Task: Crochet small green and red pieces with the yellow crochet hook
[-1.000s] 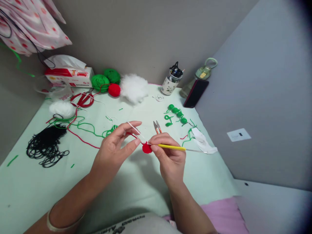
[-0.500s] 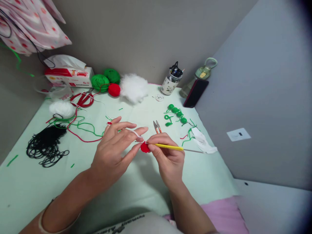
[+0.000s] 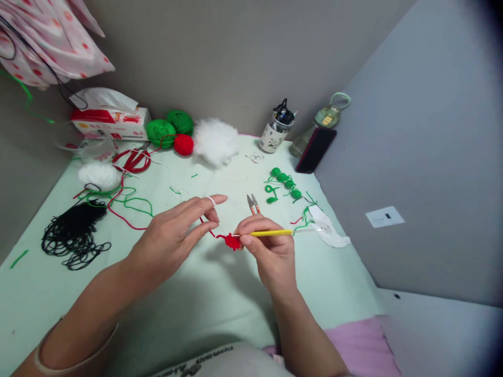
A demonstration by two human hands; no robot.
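My right hand point(image 3: 269, 251) pinches a crochet hook with a yellow handle point(image 3: 271, 233), its metal shaft pointing right. A small red crocheted piece point(image 3: 232, 241) hangs at the hook's left end, just off my right fingertips. My left hand point(image 3: 176, 235) is a little to the left, fingers closed round the red yarn point(image 3: 208, 229) that runs from the piece, with a white strand looped over the index finger. Both hands hover above the pale green table cover point(image 3: 196, 293).
Small snips point(image 3: 253, 203) lie just beyond my hands. Several green crocheted rounds point(image 3: 285, 183) and a white scrap point(image 3: 328, 228) are to the right. Black yarn point(image 3: 73, 233), white yarn point(image 3: 99, 175), green and red yarn balls point(image 3: 173, 128), stuffing point(image 3: 215, 140), tissue box point(image 3: 110, 123), jar point(image 3: 277, 133), phone point(image 3: 316, 149) stand further back.
My left hand has drawn back to the left, away from the red piece, pulling the red yarn taut. The hook tilted to nearly level and the piece dropped slightly.
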